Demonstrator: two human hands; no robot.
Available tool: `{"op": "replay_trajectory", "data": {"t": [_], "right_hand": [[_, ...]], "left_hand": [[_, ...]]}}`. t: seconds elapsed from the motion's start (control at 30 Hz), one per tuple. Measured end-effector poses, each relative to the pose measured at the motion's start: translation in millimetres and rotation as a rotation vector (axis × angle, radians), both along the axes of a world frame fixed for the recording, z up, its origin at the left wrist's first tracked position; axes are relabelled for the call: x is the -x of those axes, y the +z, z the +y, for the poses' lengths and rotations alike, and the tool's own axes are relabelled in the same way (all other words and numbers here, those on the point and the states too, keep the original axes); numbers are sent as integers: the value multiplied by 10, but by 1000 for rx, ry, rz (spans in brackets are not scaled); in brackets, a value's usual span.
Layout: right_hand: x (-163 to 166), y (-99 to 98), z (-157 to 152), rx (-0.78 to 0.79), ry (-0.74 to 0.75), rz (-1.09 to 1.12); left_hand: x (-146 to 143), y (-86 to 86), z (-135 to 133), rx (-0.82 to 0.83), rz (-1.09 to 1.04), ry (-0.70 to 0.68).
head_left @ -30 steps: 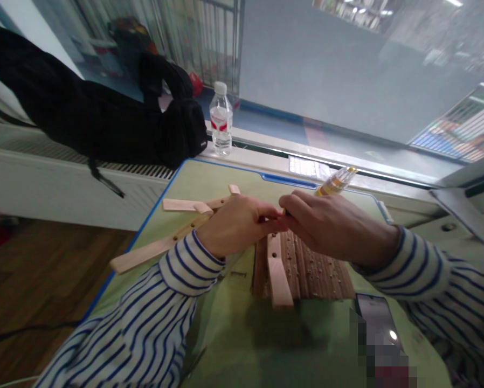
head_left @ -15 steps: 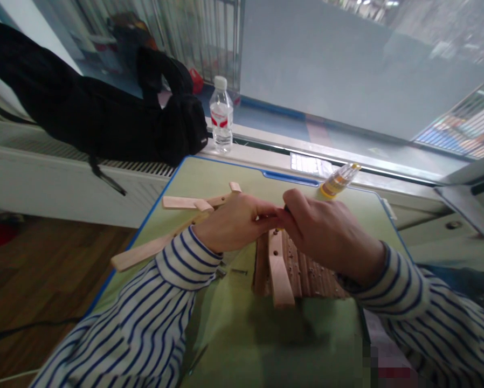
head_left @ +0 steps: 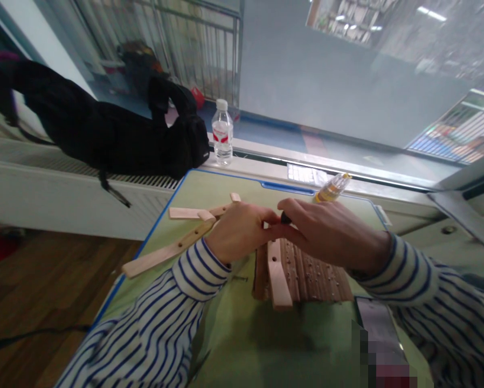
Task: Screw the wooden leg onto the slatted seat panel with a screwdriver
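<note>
My left hand (head_left: 237, 230) is curled, its fingertips pinched together at the top of a pale wooden bar (head_left: 277, 276) that lies across a brown slatted wooden panel (head_left: 315, 277). What the pinch holds is hidden. My right hand (head_left: 326, 233) is wrapped round a screwdriver with a clear yellow handle (head_left: 330, 188); the handle sticks out past my knuckles and the black collar shows between the hands. The two hands touch above the bar's far end.
Loose pale wooden strips (head_left: 173, 245) lie on the green table (head_left: 234, 334) to the left. A small screw (head_left: 239, 279) rests near my left wrist. A water bottle (head_left: 222, 132) and a black bag (head_left: 104, 134) sit on the sill. A phone (head_left: 373, 318) lies at lower right.
The screwdriver handle has tipped slightly and my right hand has shifted its hold on it. Both hands stay together over the bar's far end. The view has shifted a little.
</note>
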State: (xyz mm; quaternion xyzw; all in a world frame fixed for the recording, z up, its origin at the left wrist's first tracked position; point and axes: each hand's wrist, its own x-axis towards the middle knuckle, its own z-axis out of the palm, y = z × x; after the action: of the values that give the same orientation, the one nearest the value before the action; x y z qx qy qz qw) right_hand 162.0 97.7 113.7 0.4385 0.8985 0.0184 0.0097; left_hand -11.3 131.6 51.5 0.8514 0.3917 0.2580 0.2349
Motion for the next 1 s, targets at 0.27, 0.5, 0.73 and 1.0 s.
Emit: {"op": "replay_trajectory", "data": {"t": [0.27, 0.5, 0.73, 1.0], "right_hand": [[-52, 155, 51, -41, 176, -154], [-57, 3, 49, -81, 135, -105], [-33, -75, 38, -133, 64, -91], [-8, -70, -14, -143, 16, -97]], "left_hand": [[0, -33, 13, 13, -50, -38], [9, -46, 23, 58, -71, -78], [21, -69, 36, 94, -103, -124], [10, -74, 29, 86, -95, -148]]}}
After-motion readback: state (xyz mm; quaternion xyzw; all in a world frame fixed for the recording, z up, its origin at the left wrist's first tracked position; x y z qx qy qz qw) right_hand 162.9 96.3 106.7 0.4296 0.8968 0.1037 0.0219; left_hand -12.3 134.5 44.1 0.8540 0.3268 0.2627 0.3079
